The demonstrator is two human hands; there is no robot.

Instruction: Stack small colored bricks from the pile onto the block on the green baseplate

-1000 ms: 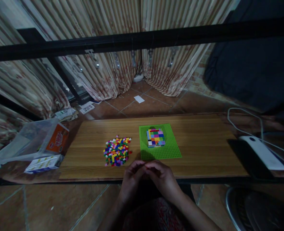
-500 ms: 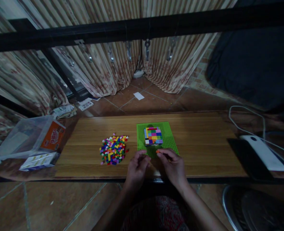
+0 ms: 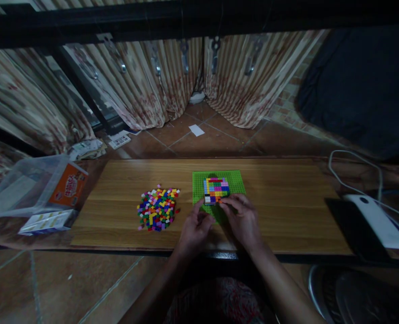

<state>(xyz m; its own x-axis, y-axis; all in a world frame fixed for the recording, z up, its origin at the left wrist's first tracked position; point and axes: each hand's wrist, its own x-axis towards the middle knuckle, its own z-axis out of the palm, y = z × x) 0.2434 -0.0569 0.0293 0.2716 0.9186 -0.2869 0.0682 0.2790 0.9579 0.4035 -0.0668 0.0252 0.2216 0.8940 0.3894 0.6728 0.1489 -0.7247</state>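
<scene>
Build point(image 3: 216, 187) on one green baseplate point(image 3: 236, 179)

My right hand point(image 3: 243, 219) pinches one small orange brick point(image 3: 220, 202) at the build's near right edge, mid-surface point(image 3: 287, 202). My left hand point(image 3: 194, 230), thumb and forefinger apart, grips nothing I can see. Left lies one heap of bricks point(image 3: 157, 208), too many to count, one red brick point(image 3: 177, 211) straying right. Further left, one orange label point(image 3: 68, 185): its characters are too blurred to read.

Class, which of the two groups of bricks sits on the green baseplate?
The joined block, near the right hand; the loose pile lies apart, directly on the wooden board.
</scene>
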